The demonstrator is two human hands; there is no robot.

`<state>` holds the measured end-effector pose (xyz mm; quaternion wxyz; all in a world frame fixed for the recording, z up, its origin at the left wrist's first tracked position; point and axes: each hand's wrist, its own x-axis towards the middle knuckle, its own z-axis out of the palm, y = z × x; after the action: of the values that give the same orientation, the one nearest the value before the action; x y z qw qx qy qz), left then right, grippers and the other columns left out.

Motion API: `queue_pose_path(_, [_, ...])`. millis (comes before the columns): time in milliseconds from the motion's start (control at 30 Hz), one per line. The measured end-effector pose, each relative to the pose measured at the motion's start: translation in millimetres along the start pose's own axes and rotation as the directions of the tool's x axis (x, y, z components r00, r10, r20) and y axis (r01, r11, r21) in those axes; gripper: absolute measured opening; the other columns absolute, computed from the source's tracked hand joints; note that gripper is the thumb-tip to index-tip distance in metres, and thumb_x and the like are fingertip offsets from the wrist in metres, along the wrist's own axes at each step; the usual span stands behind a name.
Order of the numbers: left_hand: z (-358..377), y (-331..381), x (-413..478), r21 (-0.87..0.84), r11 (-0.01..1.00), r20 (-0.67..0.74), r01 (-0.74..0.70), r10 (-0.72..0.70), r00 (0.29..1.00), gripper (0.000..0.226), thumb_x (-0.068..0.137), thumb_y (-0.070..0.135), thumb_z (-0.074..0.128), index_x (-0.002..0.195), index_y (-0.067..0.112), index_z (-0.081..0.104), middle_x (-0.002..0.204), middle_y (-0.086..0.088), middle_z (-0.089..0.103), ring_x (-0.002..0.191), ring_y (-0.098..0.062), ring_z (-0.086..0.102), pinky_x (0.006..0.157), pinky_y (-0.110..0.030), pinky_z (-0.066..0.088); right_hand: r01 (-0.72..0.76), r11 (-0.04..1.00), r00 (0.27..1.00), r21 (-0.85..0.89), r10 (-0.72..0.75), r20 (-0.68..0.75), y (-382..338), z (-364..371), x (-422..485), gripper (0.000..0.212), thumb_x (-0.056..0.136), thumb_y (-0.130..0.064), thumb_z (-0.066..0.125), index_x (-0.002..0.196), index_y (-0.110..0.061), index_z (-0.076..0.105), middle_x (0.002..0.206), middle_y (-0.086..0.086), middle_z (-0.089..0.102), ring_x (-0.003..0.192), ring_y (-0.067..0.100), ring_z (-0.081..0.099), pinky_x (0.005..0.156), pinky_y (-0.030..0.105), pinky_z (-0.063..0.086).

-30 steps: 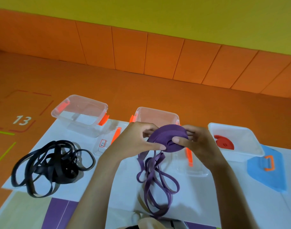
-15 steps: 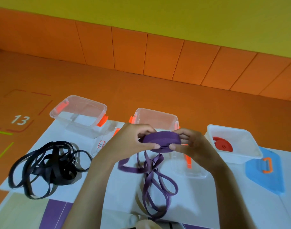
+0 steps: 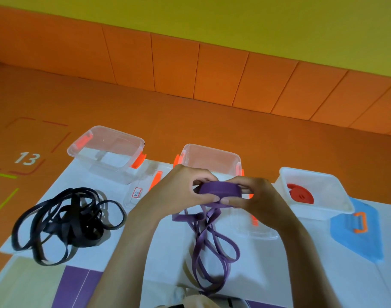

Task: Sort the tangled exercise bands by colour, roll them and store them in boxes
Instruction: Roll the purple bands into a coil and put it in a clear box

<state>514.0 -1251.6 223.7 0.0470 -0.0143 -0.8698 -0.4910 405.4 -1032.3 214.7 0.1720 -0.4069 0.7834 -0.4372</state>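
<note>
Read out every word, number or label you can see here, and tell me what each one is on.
"13": white floor marking on the orange floor, inside a dashed red outline, left of the white mat.
Sticker with a red border, on the clear lid lying beside the left box: handwritten marks, too small to read.
No other writing can be made out.

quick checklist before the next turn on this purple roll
1. Left hand and right hand both pinch the purple roll: ok.
2. Band fully rolled: not ok, loose loops hang to the table.
3. Loose loops apart from the black bands: ok.
4. Loops free of twists: cannot tell, they cross.
5. Middle box open behind the hands: ok.
</note>
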Motion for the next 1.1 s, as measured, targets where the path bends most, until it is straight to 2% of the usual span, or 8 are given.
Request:
queue_pose_path(133, [-9.8,-5.5,-4.0,-0.083,0.996,-0.046,0.022,-0.026,0.999,0.028,0.083,0.028,0.089,0.109,0.030,0.078,0.099,0.016,0.079,0.094,-0.011,0.076,0.088,-0.038,0.061,0.007,0.965,0.993,0.264,0.024,-0.115,3.8,-1.3,-4.1,0.029,0.084,-0.035,0.085,0.109,-0.025,0.075,0.103,-0.002,0.079,0.097,0.022,0.076,0.082,0.033,0.063])
queue_pose_path(233, [-11.3,-8.2,-2.6,0.005,0.998,-0.033,0.065,-0.064,0.997,0.025,0.079,0.034,0.089,0.102,0.030,0.079,0.090,0.015,0.078,0.084,-0.013,0.074,0.082,-0.047,0.061,0.023,0.994,0.998,0.107,-0.017,-0.055,0.7,6.2,-1.2,0.032,0.082,-0.038,0.083,0.111,-0.033,0.071,0.103,-0.014,0.077,0.101,0.013,0.072,0.084,0.023,0.059])
queue_pose_path(367, [-2.7,-7.9,-2.5,0.029,0.999,-0.016,0.019,-0.018,1.000,0.025,0.080,0.032,0.090,0.103,0.030,0.079,0.092,0.020,0.077,0.089,-0.005,0.073,0.087,-0.028,0.060,0.040,0.999,0.997,0.003,-0.040,-0.064,-3.1,6.6,1.5,0.031,0.078,-0.046,0.079,0.106,-0.041,0.069,0.093,-0.022,0.075,0.094,0.006,0.071,0.077,0.014,0.054])
queue_pose_path(433, [-5.3,-9.8,-5.6,-0.040,0.999,-0.039,0.014,-0.016,0.999,0.028,0.080,0.032,0.091,0.106,0.030,0.079,0.098,0.023,0.078,0.096,0.001,0.074,0.090,-0.013,0.055,0.036,0.987,0.993,0.158,-0.018,-0.116,0.0,5.1,-1.7,0.028,0.081,-0.044,0.085,0.104,-0.032,0.076,0.096,-0.011,0.078,0.092,0.016,0.074,0.080,0.024,0.058])
queue_pose_path(533, [-12.1,-11.1,-8.8,-0.065,0.997,-0.029,0.031,-0.033,0.999,0.024,0.079,0.035,0.091,0.100,0.031,0.080,0.096,0.020,0.079,0.092,-0.003,0.075,0.088,-0.020,0.058,0.004,0.960,0.996,0.282,0.021,-0.086,0.3,4.2,-4.5,0.034,0.082,-0.038,0.085,0.110,-0.019,0.078,0.101,0.003,0.079,0.095,0.027,0.075,0.084,0.038,0.061])
queue_pose_path(667, [-10.6,-9.7,-10.1,0.030,0.996,0.062,0.090,-0.091,0.994,0.024,0.077,0.037,0.091,0.098,0.030,0.080,0.089,0.015,0.080,0.082,-0.012,0.075,0.084,-0.045,0.062,-0.063,0.988,0.994,0.139,0.050,0.094,-1.1,1.6,-5.4,0.035,0.079,-0.038,0.085,0.112,-0.033,0.075,0.103,-0.013,0.079,0.101,0.018,0.074,0.079,0.023,0.060])
queue_pose_path(867, [-10.8,-9.5,-14.2,-0.004,0.997,0.129,0.083,-0.082,0.988,0.024,0.080,0.030,0.092,0.101,0.029,0.081,0.094,0.019,0.080,0.091,-0.005,0.077,0.089,-0.030,0.061,-0.152,0.970,0.971,0.192,0.111,0.210,-1.0,-0.8,-6.4,0.037,0.077,-0.034,0.087,0.112,-0.030,0.075,0.104,-0.007,0.079,0.104,0.020,0.075,0.077,0.026,0.063])
queue_pose_path(1100, [1.4,-1.3,-12.2,0.097,0.993,0.172,0.068,-0.084,0.982,0.020,0.077,0.026,0.090,0.094,0.029,0.081,0.088,0.015,0.079,0.086,-0.008,0.076,0.088,-0.042,0.062,-0.086,0.993,0.965,0.084,0.062,0.253,-11.7,9.5,-8.0,0.034,0.086,-0.025,0.085,0.112,-0.039,0.068,0.104,-0.025,0.073,0.107,0.002,0.068,0.071,0.016,0.058])
